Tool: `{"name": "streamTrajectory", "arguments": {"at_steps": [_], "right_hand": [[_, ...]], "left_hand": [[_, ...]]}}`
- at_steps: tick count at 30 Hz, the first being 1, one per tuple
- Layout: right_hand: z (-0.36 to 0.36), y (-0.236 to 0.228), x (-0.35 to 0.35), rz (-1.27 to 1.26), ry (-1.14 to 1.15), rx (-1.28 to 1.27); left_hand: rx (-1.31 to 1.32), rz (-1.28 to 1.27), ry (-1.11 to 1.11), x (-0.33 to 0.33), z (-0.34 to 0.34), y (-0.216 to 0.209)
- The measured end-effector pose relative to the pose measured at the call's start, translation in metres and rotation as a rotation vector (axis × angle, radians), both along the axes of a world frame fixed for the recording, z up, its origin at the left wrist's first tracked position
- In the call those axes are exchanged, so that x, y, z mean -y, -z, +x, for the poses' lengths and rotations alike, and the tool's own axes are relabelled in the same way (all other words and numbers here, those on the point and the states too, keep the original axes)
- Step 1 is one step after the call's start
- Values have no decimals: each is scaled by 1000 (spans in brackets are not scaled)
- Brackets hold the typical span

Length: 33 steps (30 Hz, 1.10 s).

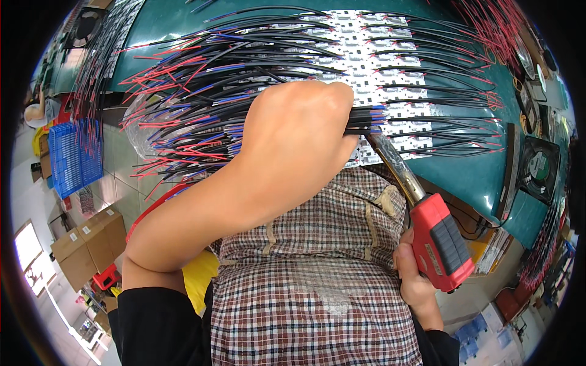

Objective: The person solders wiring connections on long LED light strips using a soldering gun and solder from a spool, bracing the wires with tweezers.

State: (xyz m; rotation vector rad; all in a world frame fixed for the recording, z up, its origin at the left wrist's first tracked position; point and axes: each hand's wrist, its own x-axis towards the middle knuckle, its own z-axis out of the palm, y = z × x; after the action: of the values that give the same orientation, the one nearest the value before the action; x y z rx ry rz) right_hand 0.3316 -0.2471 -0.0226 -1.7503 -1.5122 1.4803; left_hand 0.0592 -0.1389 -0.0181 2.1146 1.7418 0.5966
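My left hand (296, 131) is closed around a bundle of black cables (365, 117) whose blue and red wire ends stick out to the right of the fist. In my right hand (416, 277), held low at the right, is a red and black soldering gun (441, 244). Its long metal barrel slants up and left, and the tip comes close to the bundle's ends. Under the bundle lies a white panel of small circuit boards (357, 46). Black cables (268, 46) reach out from it leftward, and more black leads (452, 76) fan out to the right.
A green table mat (165, 24) covers the worktable. At the right stands a small black fan (540, 169). A blue basket (76, 157) and cardboard boxes (90, 247) sit at the left. Red and black cable bunches (488, 24) lie at the back right.
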Motion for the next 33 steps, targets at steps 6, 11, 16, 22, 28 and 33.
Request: {"name": "streamTrajectory", "arguments": {"at_steps": [6,11,16,22,28,33], "right_hand": [[1,2,0,63,-69,24],[-3,1,1,187,-116,-47],[1,2,4,211,-163,33],[-1,4,3,190,-112,-50],[-3,3,6,96,-64,-69],[10,7,7,36,-104,-28]], "left_hand": [[-48,10,34,-4,-1,0],[-91,-49,47,-7,0,-6],[-77,-50,46,-8,-1,-4],[-38,-69,54,-13,-5,-2],[-64,-68,42,-9,-1,-3],[-52,-35,44,-5,4,-5]]}}
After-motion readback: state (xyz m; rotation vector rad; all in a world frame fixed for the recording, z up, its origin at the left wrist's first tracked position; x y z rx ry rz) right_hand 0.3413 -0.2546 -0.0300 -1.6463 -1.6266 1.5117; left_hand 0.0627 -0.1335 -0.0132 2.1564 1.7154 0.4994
